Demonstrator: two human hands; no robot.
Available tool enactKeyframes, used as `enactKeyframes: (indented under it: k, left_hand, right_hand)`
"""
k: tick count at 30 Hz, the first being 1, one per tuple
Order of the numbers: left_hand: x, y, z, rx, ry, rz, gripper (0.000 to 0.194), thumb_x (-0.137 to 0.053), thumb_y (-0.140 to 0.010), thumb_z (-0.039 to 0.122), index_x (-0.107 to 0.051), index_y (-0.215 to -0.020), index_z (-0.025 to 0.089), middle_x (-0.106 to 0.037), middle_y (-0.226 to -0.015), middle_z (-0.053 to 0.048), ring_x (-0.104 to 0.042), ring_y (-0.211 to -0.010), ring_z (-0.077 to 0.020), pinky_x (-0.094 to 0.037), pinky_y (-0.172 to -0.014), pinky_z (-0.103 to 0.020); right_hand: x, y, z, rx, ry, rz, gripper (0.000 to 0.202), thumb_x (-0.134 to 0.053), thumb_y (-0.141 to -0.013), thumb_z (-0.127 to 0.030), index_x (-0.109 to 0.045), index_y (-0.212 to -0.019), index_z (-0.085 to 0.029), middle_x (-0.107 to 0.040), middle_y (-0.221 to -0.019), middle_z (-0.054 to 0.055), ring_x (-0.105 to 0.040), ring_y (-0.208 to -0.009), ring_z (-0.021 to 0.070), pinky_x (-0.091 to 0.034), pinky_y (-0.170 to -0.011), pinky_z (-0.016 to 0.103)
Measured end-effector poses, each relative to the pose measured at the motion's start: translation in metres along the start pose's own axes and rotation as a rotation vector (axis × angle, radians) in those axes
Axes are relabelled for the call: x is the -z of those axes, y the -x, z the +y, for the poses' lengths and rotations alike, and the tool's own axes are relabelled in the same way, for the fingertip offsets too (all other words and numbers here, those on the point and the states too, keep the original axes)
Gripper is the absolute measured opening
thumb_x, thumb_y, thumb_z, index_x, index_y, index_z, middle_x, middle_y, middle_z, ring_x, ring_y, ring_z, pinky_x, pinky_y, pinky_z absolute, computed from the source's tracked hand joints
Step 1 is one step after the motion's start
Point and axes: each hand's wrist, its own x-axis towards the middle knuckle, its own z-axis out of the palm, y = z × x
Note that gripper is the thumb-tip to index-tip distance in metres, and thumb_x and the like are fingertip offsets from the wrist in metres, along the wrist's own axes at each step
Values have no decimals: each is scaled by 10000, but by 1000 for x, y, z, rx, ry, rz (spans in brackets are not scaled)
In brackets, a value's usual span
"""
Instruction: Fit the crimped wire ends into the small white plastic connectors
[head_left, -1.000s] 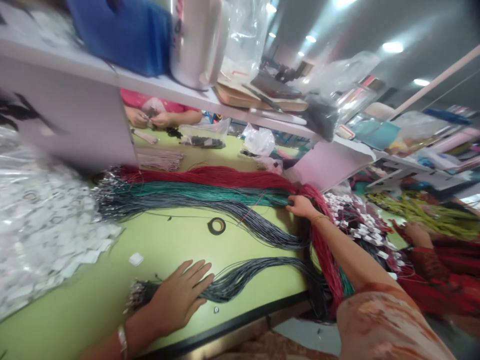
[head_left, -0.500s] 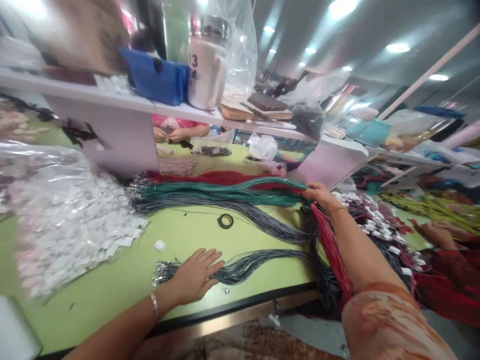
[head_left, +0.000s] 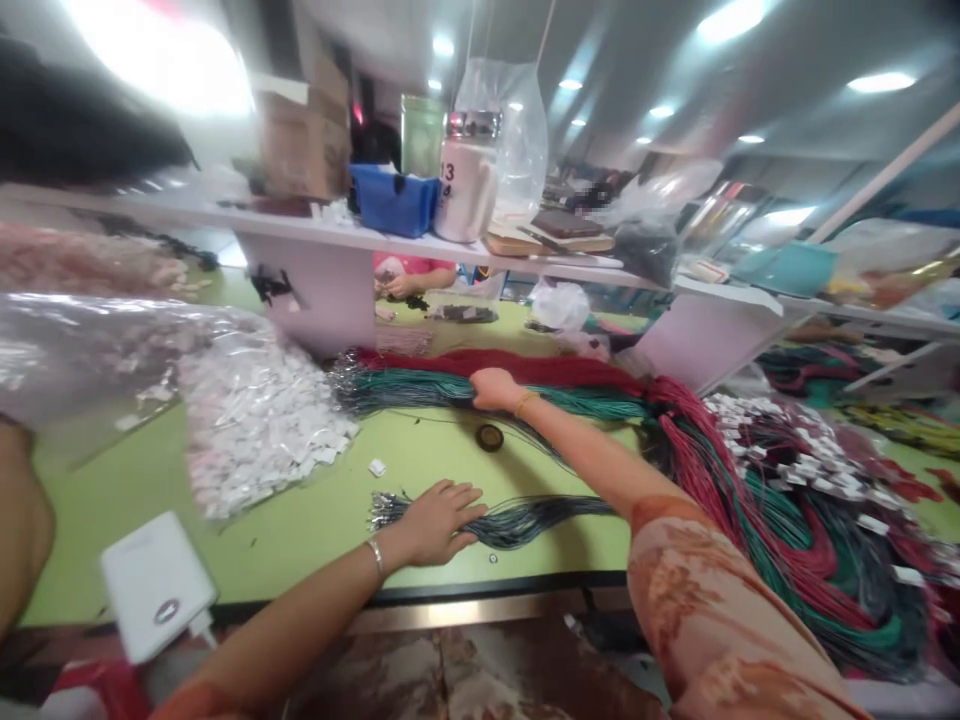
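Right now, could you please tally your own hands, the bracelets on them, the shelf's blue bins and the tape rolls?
Hands, left hand and right hand: 2
Bracelets, silver bracelet and gold bracelet: 2
Blue bin: 1
Tape roll: 1
Total: 6

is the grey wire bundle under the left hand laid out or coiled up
Laid out: the grey wire bundle stretches along the table, left hand resting on it.

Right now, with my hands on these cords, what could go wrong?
Your right hand could drag neighbouring colours together, since the green cords lie against the red cords. The white device at the table's edge might get bumped by your left forearm. The small round piece near the front bundle could be swept off.
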Motion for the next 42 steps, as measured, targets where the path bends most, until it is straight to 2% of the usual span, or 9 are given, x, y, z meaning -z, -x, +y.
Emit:
enactKeyframes:
  k: [4, 8, 13, 21, 27, 30, 32, 36, 42]
  left_hand:
    - [1, 3, -1, 14, 22, 6, 512, -469, -908, 463, -502, -1353, 213, -509, -1410, -120, -443, -1317, -267, -314, -1106, -451]
    - [8, 5, -4, 58, 56, 64, 579, -421, -919, 513, -455, -1393, 184, -470, -1438, -151, -404, -1352, -264, -322, -1114, -449]
    - [31, -4, -19, 195, 39, 229, 580, -389, -939, 485, -407, -1419, 160, -430, -1470, -147, -372, -1373, -244, -310, -1140, -434]
    - [55, -59, -63, 315, -85, 313, 521, -472, -913, 354, -461, -1357, 82, -464, -1426, -179, -402, -1338, -265, -314, -1134, -404]
    - [66, -54, -124, 608, -263, 438, 416, -401, -912, 208, -511, -1290, 72, -485, -1399, -196, -344, -1368, -292, -268, -1123, -468]
    - [76, -38, -157, 659, -393, 404, 409, -361, -923, 203, -516, -1280, 80, -524, -1361, -187, -312, -1382, -304, -178, -1144, -507]
    - [80, -31, -172, 686, -452, 382, 395, -382, -915, 224, -540, -1243, 68, -569, -1294, -197, -326, -1368, -318, -157, -1147, -514]
    - [86, -34, -183, 659, -511, 422, 371, -407, -880, 177, -569, -1190, 53, -604, -1209, -203, -376, -1332, -320, -206, -1134, -490]
    - [102, -43, -174, 616, -577, 609, 241, -441, -861, 173, -672, -924, 143, -678, -1003, -151, -489, -1202, -327, -305, -1054, -506]
  right_hand:
    - [0, -14, -29, -30, -102, 13, 206, -633, -699, -171, -668, -869, -61, -688, -878, 199, -651, -807, 252, -483, -705, 305]
    - [32, -26, -7, 19, -286, 49, 241, -501, -850, -287, -625, -895, -85, -595, -595, 48, -545, -535, 124, -439, -528, 213]
    - [41, -36, 0, 50, -468, -69, 172, -619, -738, -284, -609, -706, -115, -489, -455, -22, -478, -429, 100, -396, -457, 200]
    - [26, -61, -61, 7, -230, -28, 313, -644, -720, -269, -703, -895, -17, -700, -868, 237, -665, -864, 259, -485, -747, 283]
    - [46, -53, -29, 78, -476, -19, 436, -435, -912, -477, -640, -826, -101, -526, -521, 11, -452, -448, 87, -381, -456, 196]
    - [46, -49, -10, 177, -656, -29, 419, -495, -873, -522, -599, -785, -125, -455, -498, -40, -355, -406, 58, -331, -414, 185]
    - [41, -52, -8, 192, -494, -77, 324, -617, -793, -452, -610, -761, -130, -513, -533, -25, -435, -447, 73, -377, -457, 190]
    - [28, -66, -36, 107, -112, -73, 173, -693, -645, -188, -681, -786, -88, -692, -812, 139, -657, -780, 222, -490, -688, 270]
    - [28, -83, -74, 100, -194, -35, 223, -640, -660, -127, -695, -865, -57, -698, -921, 219, -672, -864, 264, -503, -725, 295]
